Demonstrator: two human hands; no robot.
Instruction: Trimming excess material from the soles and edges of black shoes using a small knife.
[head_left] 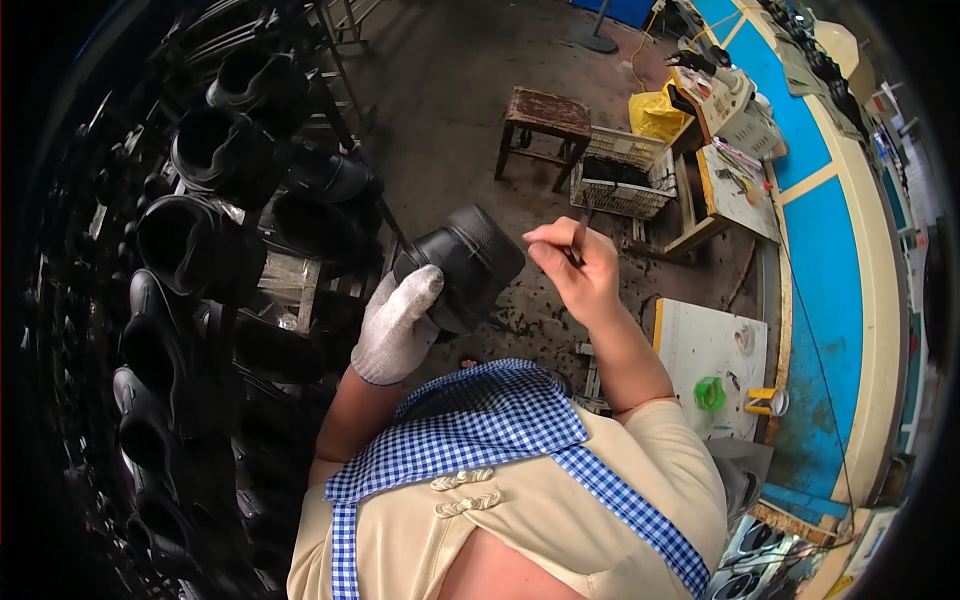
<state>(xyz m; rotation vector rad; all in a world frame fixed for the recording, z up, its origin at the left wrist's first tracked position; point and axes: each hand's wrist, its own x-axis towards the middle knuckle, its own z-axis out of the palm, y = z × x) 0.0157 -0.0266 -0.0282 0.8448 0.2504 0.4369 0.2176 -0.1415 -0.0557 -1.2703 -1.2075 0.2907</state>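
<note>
Holds one black shoe [480, 250] tilted, out in front of the checked apron [480, 405], in the gloved left hand [398, 325]; has the glove's thumb pressed over the near side, clamped on it, with most of the other fingers hidden. Has the bare right hand [580, 268] up just beside the shoe, apart from it, with thumb and forefinger together and the others curled round a slim dark tool [574, 254]; cannot tell its kind.

Stands hemmed in on the left by stacked black shoes [240, 265], close to the left forearm. Faces, beyond the hands, a worn brown stool [548, 112] and, right beside it, a pale slatted crate [640, 204] with dark material inside, both blocking part of the floor. Has to the right a near white table [690, 335] bearing a green plastic piece [709, 393] and a yellow-and-white roll [766, 402]; farther off, a yellow bag [657, 117] and another white table [735, 200]; past these, a long blue-panelled bench [820, 300].

Counts one shoe in hand, one tool, one stool, one crate, one bag, two white tables, one green piece, one roll; at least seven stacked shoes, with more lost in shadow.
</note>
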